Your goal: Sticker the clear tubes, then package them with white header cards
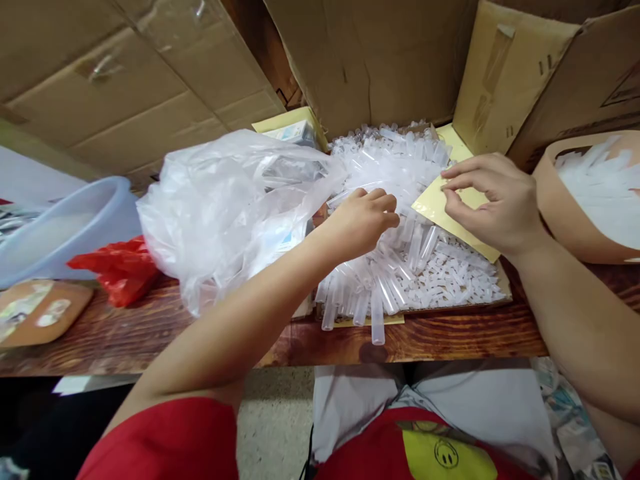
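A heap of clear plastic tubes [380, 273] lies in front of me, with small white plastic pieces [450, 277] spread beside it on a shallow cardboard tray [506, 291]. My left hand [364, 219] is over the tubes, its fingers curled closed; whatever they may hold is hidden. Over a yellow card [434, 203], my right hand [493, 200] pinches thumb and forefinger together at a tiny thing too small to name. Left of the heap is a crumpled clear plastic bag [210, 200], its open mouth facing the tubes.
A blue basin [107, 220], a red plastic bag [123, 270] and an orange-brown lid-like piece [45, 313] are at left. An orange tub [555, 193] of white pieces stands at right. Cardboard boxes [375, 67] wall the back of the wooden table [440, 343].
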`<state>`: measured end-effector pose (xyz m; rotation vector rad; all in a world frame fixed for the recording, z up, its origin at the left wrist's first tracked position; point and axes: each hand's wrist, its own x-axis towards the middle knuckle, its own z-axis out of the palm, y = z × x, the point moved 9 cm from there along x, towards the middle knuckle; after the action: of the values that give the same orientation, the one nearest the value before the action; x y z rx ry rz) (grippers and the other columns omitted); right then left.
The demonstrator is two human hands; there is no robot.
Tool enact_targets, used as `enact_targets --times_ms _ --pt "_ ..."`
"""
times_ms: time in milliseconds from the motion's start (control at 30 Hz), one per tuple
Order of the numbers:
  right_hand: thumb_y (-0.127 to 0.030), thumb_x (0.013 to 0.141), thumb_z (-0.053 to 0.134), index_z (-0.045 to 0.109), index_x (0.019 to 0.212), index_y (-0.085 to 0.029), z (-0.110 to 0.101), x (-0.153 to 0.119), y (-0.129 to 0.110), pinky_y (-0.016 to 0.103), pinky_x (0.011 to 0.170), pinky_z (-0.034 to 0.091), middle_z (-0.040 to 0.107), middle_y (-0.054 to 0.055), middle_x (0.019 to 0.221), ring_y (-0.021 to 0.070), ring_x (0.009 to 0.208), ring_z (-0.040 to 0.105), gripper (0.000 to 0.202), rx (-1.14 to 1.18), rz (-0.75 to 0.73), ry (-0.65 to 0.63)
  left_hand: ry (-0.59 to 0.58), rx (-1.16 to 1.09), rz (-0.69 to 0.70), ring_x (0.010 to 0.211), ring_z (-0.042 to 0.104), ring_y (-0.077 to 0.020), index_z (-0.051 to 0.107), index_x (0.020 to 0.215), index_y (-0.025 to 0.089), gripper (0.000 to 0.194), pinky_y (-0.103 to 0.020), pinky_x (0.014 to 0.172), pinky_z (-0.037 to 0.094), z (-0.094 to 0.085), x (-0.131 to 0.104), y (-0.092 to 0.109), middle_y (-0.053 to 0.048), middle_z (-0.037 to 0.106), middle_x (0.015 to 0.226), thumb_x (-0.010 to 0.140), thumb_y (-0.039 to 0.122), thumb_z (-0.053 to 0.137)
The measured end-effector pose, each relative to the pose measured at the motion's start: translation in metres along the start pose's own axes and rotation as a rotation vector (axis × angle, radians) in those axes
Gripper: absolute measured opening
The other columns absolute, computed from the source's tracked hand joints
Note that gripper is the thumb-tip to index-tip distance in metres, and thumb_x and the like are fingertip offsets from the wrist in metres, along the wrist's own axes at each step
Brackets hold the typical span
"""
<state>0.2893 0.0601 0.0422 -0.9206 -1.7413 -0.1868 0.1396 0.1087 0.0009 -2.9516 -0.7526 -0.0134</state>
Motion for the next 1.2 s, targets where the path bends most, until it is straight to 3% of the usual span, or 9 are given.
enact_targets --times_ms 133,267,400,667,1200 --pt "-0.008 0.087 0.066 0.072 0.095 -0.024 0.002 0.002 -0.034 0.035 0.062 0.058 0.076 0.005 0.089 0.0194 0.076 0.071 0.019 0.103 -0.075 0.023 0.233 -0.257 -0.026 0.120 0.065 -0.0264 0.071 0.111 0.016 0.022 -0.042 0.101 0.050 -0.026 -0.011 0.001 -0.011 0.074 0.121 0.095 0.011 0.058" --pt "-0.008 0.089 0.064 0.071 0.102 -0.025 0.000 -0.002 -0.071 0.032 0.067 0.061 0.077 0.002 0.089 0.0177 0.077 0.073 0.022 0.054 -0.196 0.015 0.492 -0.549 -0.052 0.104 0.071 -0.0205 0.070 0.114 0.018 0.019 -0.034 0.093 0.055 -0.053 -0.041 0.007 -0.009 0.077 0.112 0.097 0.026 0.065" --pt "-0.013 0.092 0.066 0.070 0.107 -0.025 0.005 -0.007 -0.091 0.030 0.068 0.062 0.079 0.003 0.091 0.0179 0.078 0.075 0.020 -0.023 -0.287 -0.057 0.665 -0.700 -0.027 0.097 0.071 -0.0181 0.074 0.111 0.020 0.020 -0.031 0.089 0.056 -0.058 -0.065 0.016 -0.008 0.076 0.103 0.093 0.027 0.073" --pt "-0.017 0.093 0.067 0.069 0.117 -0.021 0.018 -0.013 -0.102 0.032 0.069 0.062 0.080 0.008 0.097 0.0207 0.084 0.076 0.024 -0.028 -0.362 -0.173 0.722 -0.756 -0.007 0.097 0.070 -0.0161 0.073 0.127 0.023 0.034 -0.030 0.088 0.057 -0.047 -0.075 0.017 -0.008 0.074 0.104 0.093 0.022 0.073" --pt "-0.015 0.094 0.066 0.068 0.122 -0.022 0.024 -0.012 -0.106 0.037 0.075 0.065 0.080 0.009 0.103 0.0231 0.091 0.076 0.029 -0.047 -0.385 -0.291 0.665 -0.788 -0.014 0.100 0.070 -0.0171 0.072 0.132 0.028 0.036 -0.032 0.090 0.057 -0.041 -0.078 0.015 -0.007 0.074 0.108 0.096 0.023 0.069"
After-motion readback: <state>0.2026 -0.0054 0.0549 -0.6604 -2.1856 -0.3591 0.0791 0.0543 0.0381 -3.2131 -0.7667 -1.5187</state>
